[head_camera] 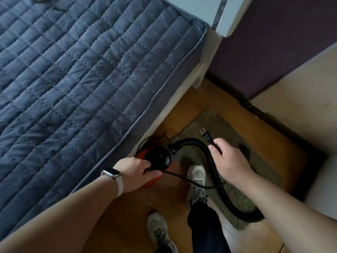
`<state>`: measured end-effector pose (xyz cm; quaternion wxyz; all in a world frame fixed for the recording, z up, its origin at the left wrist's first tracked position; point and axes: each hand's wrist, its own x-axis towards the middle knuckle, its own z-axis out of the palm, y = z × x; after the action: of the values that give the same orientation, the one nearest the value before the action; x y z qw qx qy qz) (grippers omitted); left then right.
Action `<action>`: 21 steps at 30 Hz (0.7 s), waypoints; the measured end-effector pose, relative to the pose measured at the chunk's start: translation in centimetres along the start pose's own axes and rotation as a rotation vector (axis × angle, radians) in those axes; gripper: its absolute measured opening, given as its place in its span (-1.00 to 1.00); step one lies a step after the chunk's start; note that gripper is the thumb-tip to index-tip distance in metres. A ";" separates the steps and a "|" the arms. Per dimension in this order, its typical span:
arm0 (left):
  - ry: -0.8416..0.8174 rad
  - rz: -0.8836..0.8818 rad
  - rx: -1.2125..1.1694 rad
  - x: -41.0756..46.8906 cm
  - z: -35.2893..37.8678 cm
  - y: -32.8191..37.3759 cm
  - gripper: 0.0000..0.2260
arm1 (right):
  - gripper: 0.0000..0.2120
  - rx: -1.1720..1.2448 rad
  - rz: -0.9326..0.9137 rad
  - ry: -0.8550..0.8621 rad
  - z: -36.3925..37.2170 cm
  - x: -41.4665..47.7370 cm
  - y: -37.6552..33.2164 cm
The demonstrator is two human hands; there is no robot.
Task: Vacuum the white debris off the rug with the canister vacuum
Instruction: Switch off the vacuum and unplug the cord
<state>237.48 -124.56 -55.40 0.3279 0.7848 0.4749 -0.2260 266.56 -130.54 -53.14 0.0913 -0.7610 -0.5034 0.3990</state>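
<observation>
A red and black canister vacuum (159,158) stands on the wooden floor beside the bed, at the near edge of a beige shaggy rug (217,125). My left hand (138,169) grips the vacuum's black body from the near side. A thick black hose (211,161) arcs from the canister over the rug and curls back to the lower right. My right hand (228,159) holds the power cord just behind its two-pin plug (206,135), lifted above the rug. I cannot make out white debris on the rug from here.
A bed with a grey-blue quilted cover (82,79) fills the left side. A purple and cream wall (291,79) with a dark skirting board closes off the right. My two feet in pale sneakers (197,181) stand on the floor and rug edge.
</observation>
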 end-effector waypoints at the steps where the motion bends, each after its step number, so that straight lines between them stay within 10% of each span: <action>1: 0.047 -0.009 -0.032 -0.5 0.5 0.1 -0.45 | -0.73 -0.008 0.000 -0.012 0.9 -0.6 -0.4; 21: 0.466 -0.546 -0.849 11.5 17.1 -2.7 -0.86 | -0.80 0.126 -0.004 -0.165 22.9 9.9 3.1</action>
<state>239.43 -129.24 -75.51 0.4312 0.4614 0.7703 0.0880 254.39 -129.75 -75.09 0.0980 -0.7172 -0.4845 0.4913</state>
